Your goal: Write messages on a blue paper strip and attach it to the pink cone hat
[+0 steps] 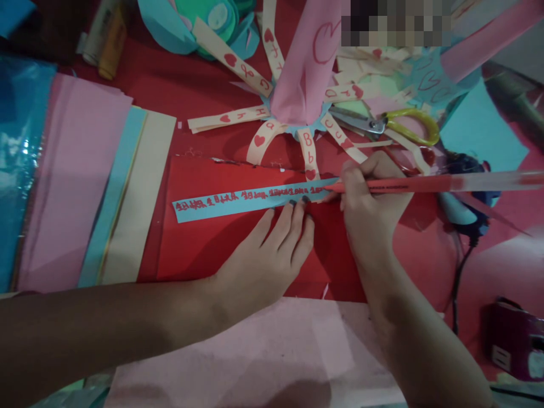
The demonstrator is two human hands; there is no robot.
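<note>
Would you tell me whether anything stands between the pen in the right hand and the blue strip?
Nothing visible does: the tip of the red pen in the right hand appears to meet the blue strip. The left hand's fingertips are at the strip's near edge, beside the pen's path.

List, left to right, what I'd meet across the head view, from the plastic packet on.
Blue plastic packet → pink sheets → light blue sheets → cream sheets → left hand → right hand → dark corded tool → purple object.
</note>
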